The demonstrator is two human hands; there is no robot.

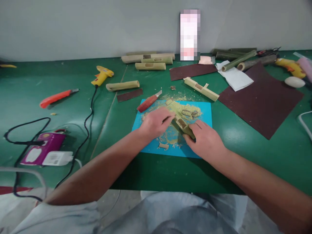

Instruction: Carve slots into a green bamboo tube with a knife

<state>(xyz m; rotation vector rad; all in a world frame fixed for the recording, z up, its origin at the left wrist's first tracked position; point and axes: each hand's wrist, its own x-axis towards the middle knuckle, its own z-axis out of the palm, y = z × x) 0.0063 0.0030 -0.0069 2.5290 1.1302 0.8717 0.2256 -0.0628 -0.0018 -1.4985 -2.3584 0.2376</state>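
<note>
A short bamboo tube [187,129] with a rectangular opening cut in its upper side lies slanted over a blue sheet [151,148]. My right hand [207,138] is wrapped round its near right end. At the tube's far left end, my left hand [156,122] is closed in a pinch, its fingertips close to the bamboo. A dark patch shows under those fingers, and what they hold is hidden. Pale green bamboo dust [192,109] and small cut chips cover much of the sheet. Just beyond my left hand, a red-handled knife [148,103] rests on the sheet's upper left edge.
Cut bamboo pieces [201,88] lie beyond the sheet. Brown sandpaper [259,100] and a white paper [235,76] are at right. A yellow glue gun [102,75], red utility knife [58,97] and purple power strip [44,148] with cables sit left. A blurred-out upright screen [190,35] stands behind.
</note>
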